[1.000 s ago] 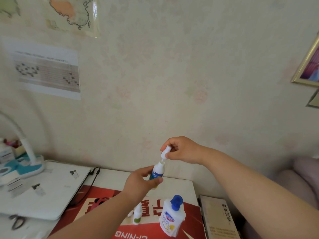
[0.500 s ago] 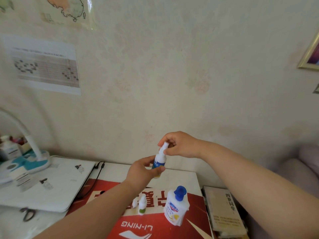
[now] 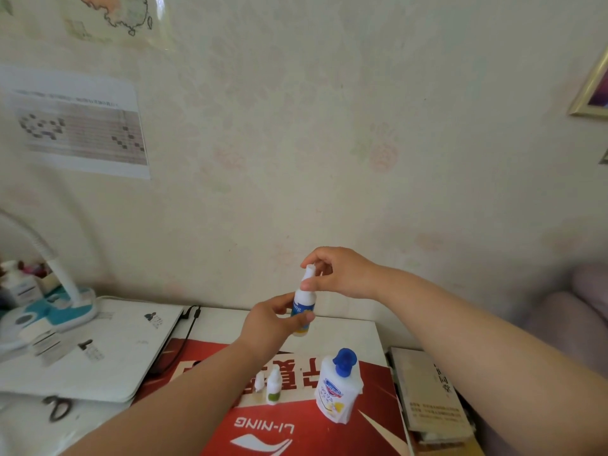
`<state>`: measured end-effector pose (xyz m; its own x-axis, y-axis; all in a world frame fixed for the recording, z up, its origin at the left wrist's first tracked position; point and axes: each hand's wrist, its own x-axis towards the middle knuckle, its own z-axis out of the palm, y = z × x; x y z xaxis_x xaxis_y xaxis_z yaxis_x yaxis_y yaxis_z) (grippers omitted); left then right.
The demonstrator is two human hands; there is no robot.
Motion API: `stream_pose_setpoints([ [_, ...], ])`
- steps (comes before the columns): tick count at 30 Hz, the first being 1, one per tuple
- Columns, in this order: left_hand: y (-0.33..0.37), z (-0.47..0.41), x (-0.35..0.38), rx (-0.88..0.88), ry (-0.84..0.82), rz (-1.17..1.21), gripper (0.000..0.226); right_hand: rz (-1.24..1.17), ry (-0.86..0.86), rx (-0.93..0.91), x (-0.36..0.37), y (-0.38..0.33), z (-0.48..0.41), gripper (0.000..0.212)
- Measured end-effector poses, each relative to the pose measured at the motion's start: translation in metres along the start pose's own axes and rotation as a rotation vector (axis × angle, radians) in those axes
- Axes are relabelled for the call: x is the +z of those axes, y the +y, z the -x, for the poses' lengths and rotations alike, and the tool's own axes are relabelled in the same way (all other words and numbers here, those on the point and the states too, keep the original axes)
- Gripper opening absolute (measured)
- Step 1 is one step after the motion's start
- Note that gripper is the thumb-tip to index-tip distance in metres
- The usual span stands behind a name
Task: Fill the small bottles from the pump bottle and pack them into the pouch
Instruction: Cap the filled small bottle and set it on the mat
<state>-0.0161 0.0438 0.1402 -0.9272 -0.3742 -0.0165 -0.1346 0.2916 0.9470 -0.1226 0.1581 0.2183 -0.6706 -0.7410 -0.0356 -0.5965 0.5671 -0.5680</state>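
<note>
A room at home: faded flowered wallpaper (image 3: 329,143) with a map (image 3: 115,14) and printed sheet (image 3: 79,126) stuck up, a framed picture (image 3: 592,90) far right, a lamp (image 3: 59,291), laptop (image 3: 98,350) and scissors (image 3: 57,408) on the table (image 3: 345,327).

A small white plastic bottle with a blue and yellow label (image 3: 304,312) is standing upright in mid-air. The left hand (image 3: 271,325) is gripping its body and the right hand (image 3: 343,274) is pinching the slim white cap (image 3: 309,273) at its neck. Below it, a squat white pump bottle with a blue top (image 3: 337,391) is standing on a red printed sheet (image 3: 371,422). Near its left, a small white bottle with a green label (image 3: 273,386) and a tinier white bottle (image 3: 259,382) are standing side by side.
</note>
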Motion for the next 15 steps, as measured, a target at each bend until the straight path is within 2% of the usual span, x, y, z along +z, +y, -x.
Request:
stream_pose_setpoints([
  [7, 0.001, -0.005, -0.006, -0.027, 0.016, 0.06, 0.042, -0.301, -0.061, -0.066, -0.001, 0.002, 0.003, 0.045],
  [12, 0.001, -0.01, -0.005, -0.027, 0.016, 0.041, 0.041, -0.212, 0.086, -0.033, 0.007, 0.004, -0.002, 0.047],
  [15, 0.004, -0.011, -0.004, -0.018, 0.013, 0.025, 0.039, -0.209, 0.097, -0.045, 0.01, 0.004, -0.003, 0.052],
])
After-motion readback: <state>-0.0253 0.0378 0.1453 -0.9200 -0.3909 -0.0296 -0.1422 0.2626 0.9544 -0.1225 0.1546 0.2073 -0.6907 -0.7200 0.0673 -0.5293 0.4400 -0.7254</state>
